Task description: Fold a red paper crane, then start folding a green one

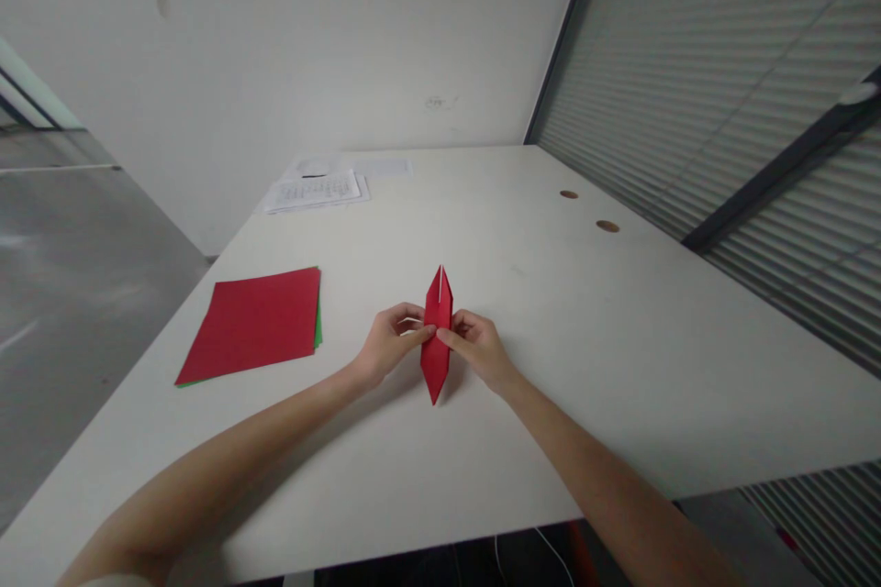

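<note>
A folded red paper piece (436, 365), long and pointed at both ends, lies on the white table (619, 339) in front of me. My left hand (389, 344) pinches its left edge near the middle with curled fingers. My right hand (478, 344) pinches the right edge at the same height. The far tip of the paper shows a narrow slit with white inside.
A stack of flat sheets, red paper (254, 321) on top with a green edge (317, 326) under it, lies to the left. Printed white papers (317, 190) sit at the far end. Two round cable holes (607, 226) are on the right, near the blinds.
</note>
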`<action>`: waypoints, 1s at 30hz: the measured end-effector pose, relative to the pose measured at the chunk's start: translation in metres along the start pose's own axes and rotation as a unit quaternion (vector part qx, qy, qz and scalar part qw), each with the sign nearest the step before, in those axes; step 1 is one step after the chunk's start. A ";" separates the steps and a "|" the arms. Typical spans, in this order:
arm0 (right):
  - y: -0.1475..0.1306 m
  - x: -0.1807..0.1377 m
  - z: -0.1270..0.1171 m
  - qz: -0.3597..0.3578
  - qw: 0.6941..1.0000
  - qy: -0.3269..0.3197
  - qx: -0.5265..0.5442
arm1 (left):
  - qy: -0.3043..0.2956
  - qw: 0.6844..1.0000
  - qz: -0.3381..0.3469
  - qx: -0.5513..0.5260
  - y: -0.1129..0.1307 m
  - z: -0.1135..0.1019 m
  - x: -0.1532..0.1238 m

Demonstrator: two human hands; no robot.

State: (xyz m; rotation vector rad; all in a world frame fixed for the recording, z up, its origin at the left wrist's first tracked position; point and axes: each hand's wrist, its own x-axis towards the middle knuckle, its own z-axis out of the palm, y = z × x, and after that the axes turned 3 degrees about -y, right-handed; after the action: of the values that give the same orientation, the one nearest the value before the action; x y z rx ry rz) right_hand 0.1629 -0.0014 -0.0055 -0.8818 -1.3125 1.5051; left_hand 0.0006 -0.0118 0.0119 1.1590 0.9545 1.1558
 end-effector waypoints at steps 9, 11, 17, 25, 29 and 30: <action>-0.002 0.000 -0.001 -0.013 1.000 0.000 0.011 | -0.055 0.997 -0.031 -0.043 0.005 0.000 -0.003; -0.002 0.001 -0.002 -0.028 1.000 0.012 0.003 | -0.083 0.994 -0.027 -0.065 0.005 -0.001 -0.004; -0.001 0.003 -0.003 -0.045 0.998 0.026 -0.023 | -0.094 0.993 -0.024 -0.061 0.002 0.001 -0.005; -0.003 0.001 -0.002 -0.029 0.999 0.026 0.013 | -0.039 0.996 -0.011 -0.078 0.012 0.008 -0.008; 0.001 0.001 -0.005 -0.029 0.999 0.014 0.025 | -0.013 0.999 0.008 -0.047 0.011 0.006 -0.007; 0.002 0.001 -0.005 -0.027 0.999 0.011 0.025 | -0.013 1.000 0.011 -0.026 0.010 0.005 -0.006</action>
State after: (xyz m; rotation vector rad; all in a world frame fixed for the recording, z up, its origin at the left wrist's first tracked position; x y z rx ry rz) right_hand 0.1672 0.0015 -0.0083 -0.8224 -1.2675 1.4756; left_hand 0.0029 -0.0183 0.0222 1.1426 0.8892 1.1753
